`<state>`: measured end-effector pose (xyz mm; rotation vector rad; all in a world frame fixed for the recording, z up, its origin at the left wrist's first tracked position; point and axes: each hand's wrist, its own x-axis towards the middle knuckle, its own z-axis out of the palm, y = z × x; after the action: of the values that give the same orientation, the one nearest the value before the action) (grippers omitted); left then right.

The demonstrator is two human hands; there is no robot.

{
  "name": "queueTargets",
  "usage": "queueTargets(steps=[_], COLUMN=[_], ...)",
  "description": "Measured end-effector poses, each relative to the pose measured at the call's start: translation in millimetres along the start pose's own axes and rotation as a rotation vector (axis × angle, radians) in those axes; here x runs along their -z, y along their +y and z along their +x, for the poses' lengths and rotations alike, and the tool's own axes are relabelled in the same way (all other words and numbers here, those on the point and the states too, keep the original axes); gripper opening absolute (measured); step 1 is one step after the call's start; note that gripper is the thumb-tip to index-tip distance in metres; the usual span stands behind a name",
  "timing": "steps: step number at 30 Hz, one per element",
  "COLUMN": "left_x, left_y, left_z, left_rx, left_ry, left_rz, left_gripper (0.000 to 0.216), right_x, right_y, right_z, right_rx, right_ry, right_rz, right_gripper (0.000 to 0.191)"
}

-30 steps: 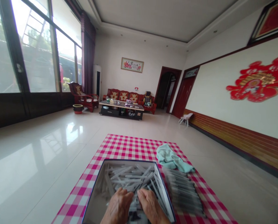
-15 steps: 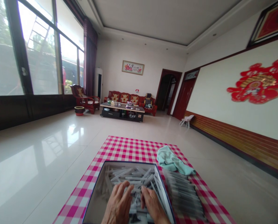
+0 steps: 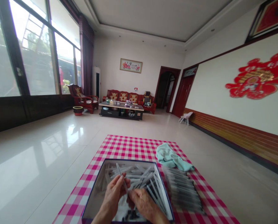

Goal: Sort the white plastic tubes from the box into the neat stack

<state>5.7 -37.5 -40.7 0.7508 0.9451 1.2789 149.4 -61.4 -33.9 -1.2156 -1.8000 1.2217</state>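
Note:
My left hand (image 3: 114, 191) pinches a translucent whitish pen barrel (image 3: 119, 169), tilted with its upper end leaning away to the left. My right hand (image 3: 142, 200) is closed at the barrel's lower end, where its fingertips hide what they grip. Both hands are over a shallow box (image 3: 97, 183) with a dark blue rim. Many similar pale pen barrels (image 3: 139, 176) lie jumbled inside it. Small black pieces (image 3: 130, 214), perhaps caps, lie in its near part, partly behind my right hand.
Right of the box lies a row of dark-ended pens (image 3: 184, 191), blurred, on a pink checked tablecloth (image 3: 129, 146). A mint-green cloth (image 3: 172, 158) is crumpled behind them. Farther off stand a coffee table (image 3: 121, 112), a wooden sofa (image 3: 123, 96) and a small chair (image 3: 185, 117).
Both hands were low among the barrels in the box. Now they are drawn together, with a pen barrel raised in my left hand. The camera view has shifted slightly.

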Motion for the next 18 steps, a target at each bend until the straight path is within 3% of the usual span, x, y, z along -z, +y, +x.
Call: queueTargets(steps=[4,7,9,12,18], left_x=[3.1,17.7,27.0,32.8,34.6], left_y=[-5.6,-7.0,-6.0,-5.3,-18.2], left_z=[8.2,16.0,16.9,12.3,12.1], left_rx=[-0.011,-0.158,-0.305,-0.423,-0.646], left_ry=[-0.027,-0.013,-0.015,0.037,0.078], left_rz=[0.047,0.439,0.789,1.160,1.363], left_gripper=[0.056,0.037,0.024,0.026,0.028], right_x=[-0.6,4.5,8.8,12.8,9.7], right_y=[-0.3,3.1,9.6,22.5,33.7], right_z=[-0.4,-0.7,-0.6,0.0,7.2], right_rx=[-0.014,0.081,0.130,0.116,0.039], right_ry=[-0.041,0.038,0.043,-0.018,-0.041], right_rz=[-0.041,-0.195,-0.319,-0.501,-0.734], right_gripper=[0.042,0.022,0.020,0.020,0.020])
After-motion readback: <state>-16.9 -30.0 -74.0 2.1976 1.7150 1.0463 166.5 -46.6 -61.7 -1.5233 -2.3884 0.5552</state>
